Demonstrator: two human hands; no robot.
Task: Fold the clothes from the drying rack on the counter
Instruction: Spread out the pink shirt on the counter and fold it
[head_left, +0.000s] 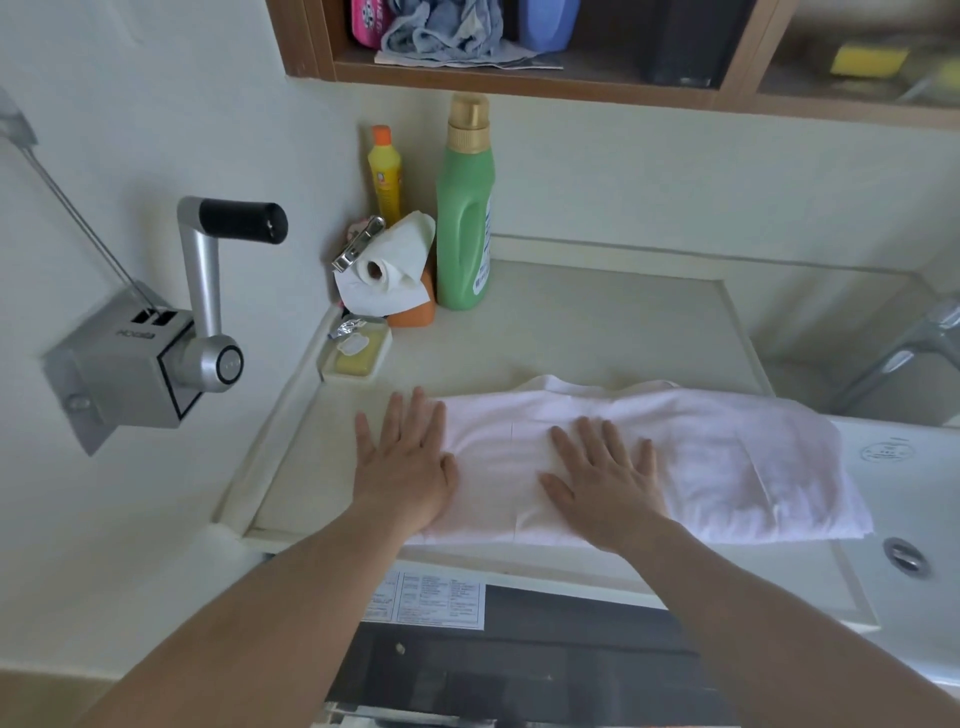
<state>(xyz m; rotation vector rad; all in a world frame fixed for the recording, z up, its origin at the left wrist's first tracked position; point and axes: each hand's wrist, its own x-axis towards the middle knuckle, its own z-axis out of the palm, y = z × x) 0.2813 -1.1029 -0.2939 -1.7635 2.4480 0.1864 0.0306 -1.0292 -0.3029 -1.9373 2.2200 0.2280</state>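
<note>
A pale pink garment (717, 457) lies folded into a long band across the cream counter (597, 322), its right end hanging over the sink's edge. My left hand (405, 462) lies flat with straight fingers on the garment's left end, partly on the bare counter. My right hand (605, 478) presses flat on the garment's middle, fingers spread. No drying rack is in view.
At the back left stand a green detergent bottle (465, 218), a yellow bottle (385, 174), a paper roll (387, 267) and a soap dish (356, 353). A metal crank (208, 291) juts from the left wall. A white sink (904, 519) with a tap (914, 343) lies right. A shelf (571, 78) hangs above.
</note>
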